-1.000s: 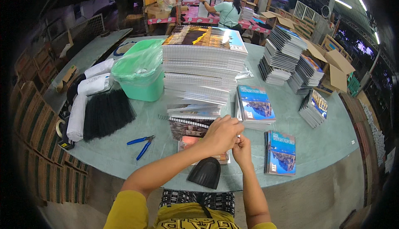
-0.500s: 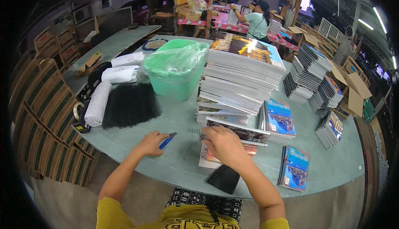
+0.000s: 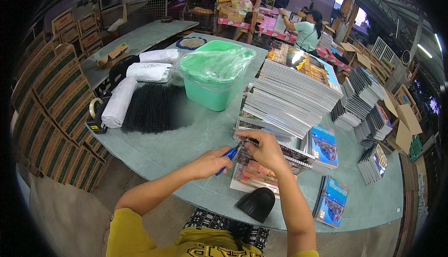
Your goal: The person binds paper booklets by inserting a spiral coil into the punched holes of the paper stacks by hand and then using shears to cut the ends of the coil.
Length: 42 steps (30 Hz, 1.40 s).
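Observation:
My left hand [image 3: 208, 163] is closed round blue-handled pliers [image 3: 226, 158], their jaws pointing at my right fingertips. My right hand [image 3: 267, 150] is bent over the left end of a spiral notebook [image 3: 298, 156], its fingers closed at the binding. The fingers and plier tips cover the coil's end there. Beneath and in front of this notebook lies another one with an orange and pink picture cover [image 3: 254, 180]. A black, rounded, dome-shaped piece [image 3: 257, 204] rests near the table edge, below my right hand.
Behind my hands rises a tall stack of notebooks [image 3: 294, 93], with a green bin [image 3: 212, 86] to its left. Black coils [image 3: 151, 110] lie beside white wrapped rolls [image 3: 120, 103]. Blue-covered notebooks [image 3: 332, 201] lie at right. Cartons [image 3: 56, 112] stand left; another person [image 3: 307, 35] works beyond.
My left hand has picked the pliers up from the table and brought them right, to the notebook's left end. My right hand stays there; the view has shifted somewhat.

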Available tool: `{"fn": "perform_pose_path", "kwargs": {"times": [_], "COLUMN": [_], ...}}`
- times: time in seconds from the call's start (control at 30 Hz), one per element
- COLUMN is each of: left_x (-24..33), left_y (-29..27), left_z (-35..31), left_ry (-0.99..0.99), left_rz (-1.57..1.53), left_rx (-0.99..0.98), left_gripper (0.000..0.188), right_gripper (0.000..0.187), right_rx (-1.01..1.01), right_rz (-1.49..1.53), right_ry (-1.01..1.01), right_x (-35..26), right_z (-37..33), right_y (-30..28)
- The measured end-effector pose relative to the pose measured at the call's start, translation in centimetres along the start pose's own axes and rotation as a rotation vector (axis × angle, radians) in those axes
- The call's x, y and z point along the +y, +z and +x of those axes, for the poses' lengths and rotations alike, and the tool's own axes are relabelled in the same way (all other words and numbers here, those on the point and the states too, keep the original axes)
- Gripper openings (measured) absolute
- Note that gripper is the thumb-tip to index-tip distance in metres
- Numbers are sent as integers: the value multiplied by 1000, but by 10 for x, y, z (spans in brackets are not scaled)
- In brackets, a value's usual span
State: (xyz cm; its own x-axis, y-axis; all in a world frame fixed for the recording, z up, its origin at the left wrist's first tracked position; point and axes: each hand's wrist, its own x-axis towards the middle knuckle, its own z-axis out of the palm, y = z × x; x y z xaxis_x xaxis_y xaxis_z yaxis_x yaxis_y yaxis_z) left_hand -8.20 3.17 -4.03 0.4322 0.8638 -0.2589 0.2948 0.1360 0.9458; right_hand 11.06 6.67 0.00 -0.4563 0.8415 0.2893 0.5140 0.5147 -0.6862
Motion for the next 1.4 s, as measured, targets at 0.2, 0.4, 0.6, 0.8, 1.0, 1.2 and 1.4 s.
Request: {"fn": "perform_pose_path", "kwargs": {"times": [0.2,0.4,0.6,0.8,1.0,1.2,1.4], "left_x": [9,-9,5,3,25,67,150], "left_y": [-5,-12,-8,-17,0,-72,-127], "left_z": [5,2,-3,-11,9,48,52], "left_ry": [206,42,-238,269,230,197,716], "left_rz": [650,-60,-958,430,-127,483,166], "left_rx": [212,-17,-534,35,273,740,923], "left_gripper": [25,30,35,28,18,27,38], "right_gripper": [27,17,16,13,19,24,15], "right_rx": [25,195,252,244,108,217,213], "right_rz": [-111,-192,-191,-177,-287,-537,-730], "right_ry": [-115,39,28,47,-216,-132,-79], "right_x": [0,-11,-6,-9,-19,-4,14], "right_z": [-3,-8,-12,-15,-34,-68,-75], "right_y": [4,6,10,8,37,-1,-1]}}
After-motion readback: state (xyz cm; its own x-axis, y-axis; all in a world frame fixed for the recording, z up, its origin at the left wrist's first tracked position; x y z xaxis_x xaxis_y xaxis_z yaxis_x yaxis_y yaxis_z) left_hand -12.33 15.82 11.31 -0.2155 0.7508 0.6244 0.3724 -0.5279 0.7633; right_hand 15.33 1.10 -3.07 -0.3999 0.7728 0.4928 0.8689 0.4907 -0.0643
